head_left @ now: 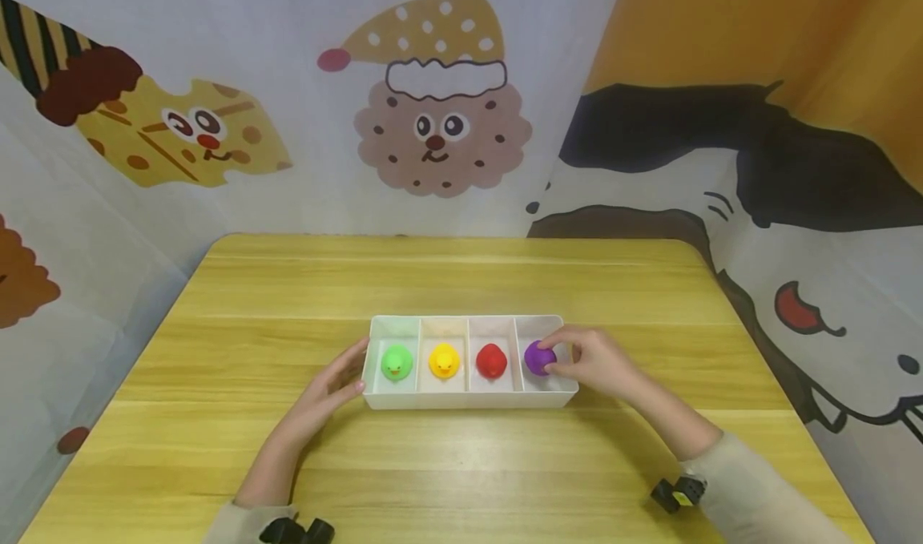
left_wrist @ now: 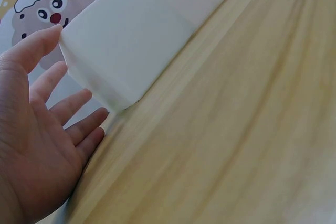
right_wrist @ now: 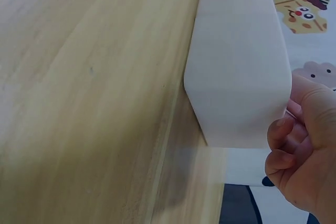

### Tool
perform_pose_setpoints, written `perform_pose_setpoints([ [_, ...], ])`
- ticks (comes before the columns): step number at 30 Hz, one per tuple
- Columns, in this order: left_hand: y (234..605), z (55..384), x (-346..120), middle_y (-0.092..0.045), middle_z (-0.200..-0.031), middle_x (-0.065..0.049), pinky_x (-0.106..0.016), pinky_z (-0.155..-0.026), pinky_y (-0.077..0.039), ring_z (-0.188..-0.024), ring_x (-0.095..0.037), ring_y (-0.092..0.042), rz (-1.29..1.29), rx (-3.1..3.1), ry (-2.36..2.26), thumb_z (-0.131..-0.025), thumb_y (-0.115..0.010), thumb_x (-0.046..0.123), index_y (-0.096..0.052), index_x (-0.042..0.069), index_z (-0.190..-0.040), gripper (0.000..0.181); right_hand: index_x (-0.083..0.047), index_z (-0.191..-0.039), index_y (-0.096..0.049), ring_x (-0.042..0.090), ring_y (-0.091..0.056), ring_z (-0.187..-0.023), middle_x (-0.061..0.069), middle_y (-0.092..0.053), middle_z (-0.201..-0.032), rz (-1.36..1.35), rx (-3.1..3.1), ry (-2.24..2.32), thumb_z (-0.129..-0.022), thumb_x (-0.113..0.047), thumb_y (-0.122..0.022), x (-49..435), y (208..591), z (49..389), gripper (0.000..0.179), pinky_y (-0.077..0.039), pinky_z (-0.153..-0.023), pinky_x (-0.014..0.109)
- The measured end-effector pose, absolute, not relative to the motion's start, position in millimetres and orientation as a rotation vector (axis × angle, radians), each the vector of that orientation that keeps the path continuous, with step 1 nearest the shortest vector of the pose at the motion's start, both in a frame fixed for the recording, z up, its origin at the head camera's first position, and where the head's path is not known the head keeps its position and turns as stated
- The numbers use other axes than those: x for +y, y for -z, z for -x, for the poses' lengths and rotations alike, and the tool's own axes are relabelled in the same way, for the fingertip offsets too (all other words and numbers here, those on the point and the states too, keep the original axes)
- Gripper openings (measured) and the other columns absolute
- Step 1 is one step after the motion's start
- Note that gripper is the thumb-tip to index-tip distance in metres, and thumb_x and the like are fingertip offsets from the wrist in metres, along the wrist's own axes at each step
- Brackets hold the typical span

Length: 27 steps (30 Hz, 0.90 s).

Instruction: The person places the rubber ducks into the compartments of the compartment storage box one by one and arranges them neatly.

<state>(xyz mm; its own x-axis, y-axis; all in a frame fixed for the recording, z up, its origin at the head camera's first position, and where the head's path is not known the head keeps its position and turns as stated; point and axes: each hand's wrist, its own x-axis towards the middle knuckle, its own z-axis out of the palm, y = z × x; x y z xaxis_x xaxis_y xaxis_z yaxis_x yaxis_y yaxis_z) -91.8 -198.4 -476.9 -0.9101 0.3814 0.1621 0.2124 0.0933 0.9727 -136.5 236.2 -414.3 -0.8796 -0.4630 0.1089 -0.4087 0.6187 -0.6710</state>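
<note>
A white box [head_left: 461, 400] with a row of compartments stands on the table. From left to right, its compartments hold a green toy duck [head_left: 397, 363], a yellow toy duck [head_left: 444, 361], a red toy duck [head_left: 492, 361] and a round purple toy [head_left: 537, 358]. Thumb and index finger of my right hand [head_left: 593, 360] pinch the purple toy inside the rightmost compartment. In the right wrist view the box's end hides the toy and those fingertips. My left hand [head_left: 328, 392] is at the box's left end, fingers spread and extended, thumb tip right at the top edge in the left wrist view.
The wooden table [head_left: 447, 480] has its far edge close to a cloth backdrop [head_left: 310, 143] printed with cartoon figures. Black devices are strapped to both wrists, a right one [head_left: 678, 493] and a left one [head_left: 296, 530].
</note>
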Motion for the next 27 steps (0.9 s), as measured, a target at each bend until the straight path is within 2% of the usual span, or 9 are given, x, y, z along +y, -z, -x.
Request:
perform_pose_setpoints([
  [8,478.0,92.3,-199.1,-0.037,-0.146,-0.023,-0.03,-0.101,-0.034,-0.13,-0.042,-0.035,-0.611,2.226,-1.94,-0.096,-0.051,0.001,-0.028,0.003,-0.15,0.059,-0.014,-0.098,-0.075,0.011,-0.047,-0.057,-0.001,-0.07,-0.098,0.713,2.805,1.001,-0.072,-0.012,-0.083,233.1,417.1,140.0,0.027,-0.043,-0.054,0.027],
  [13,478.7,92.7,-199.0,-0.037,-0.146,-0.022,-0.03,-0.1,-0.035,-0.13,-0.041,-0.035,-0.604,2.227,-1.938,-0.096,-0.052,0.001,-0.028,0.003,-0.15,0.059,-0.015,-0.097,-0.076,0.018,-0.06,-0.082,-0.001,-0.07,-0.099,0.716,2.836,0.922,-0.072,-0.014,-0.084,229.7,417.5,141.5,0.026,-0.048,-0.072,0.037],
  [15,478.7,92.8,-199.1,-0.037,-0.146,-0.022,-0.029,-0.1,-0.035,-0.13,-0.041,-0.035,-0.603,2.227,-1.94,-0.096,-0.051,0.001,-0.028,0.004,-0.15,0.059,-0.015,-0.097,-0.076,0.022,-0.062,-0.092,-0.001,-0.071,-0.1,0.717,2.846,0.89,-0.072,-0.015,-0.083,228.4,417.1,141.8,0.025,-0.048,-0.078,0.042],
  [18,479.0,92.5,-199.1,-0.037,-0.146,-0.022,-0.029,-0.1,-0.035,-0.13,-0.041,-0.035,-0.602,2.23,-1.937,-0.096,-0.051,0.001,-0.028,0.004,-0.15,0.059,-0.016,-0.097,-0.076,0.026,-0.062,-0.099,-0.001,-0.071,-0.101,0.714,2.848,0.839,-0.073,-0.017,-0.083,226.7,416.0,142.1,0.025,-0.047,-0.084,0.049],
  [27,479.2,92.1,-199.1,-0.037,-0.147,-0.021,-0.03,-0.101,-0.034,-0.13,-0.04,-0.036,-0.61,2.243,-1.925,-0.097,-0.052,0.002,-0.028,0.005,-0.15,0.059,-0.016,-0.098,-0.075,0.028,-0.062,-0.1,0.0,-0.07,-0.102,0.716,2.832,0.751,-0.074,-0.017,-0.082,224.6,413.6,143.2,0.025,-0.047,-0.085,0.05],
])
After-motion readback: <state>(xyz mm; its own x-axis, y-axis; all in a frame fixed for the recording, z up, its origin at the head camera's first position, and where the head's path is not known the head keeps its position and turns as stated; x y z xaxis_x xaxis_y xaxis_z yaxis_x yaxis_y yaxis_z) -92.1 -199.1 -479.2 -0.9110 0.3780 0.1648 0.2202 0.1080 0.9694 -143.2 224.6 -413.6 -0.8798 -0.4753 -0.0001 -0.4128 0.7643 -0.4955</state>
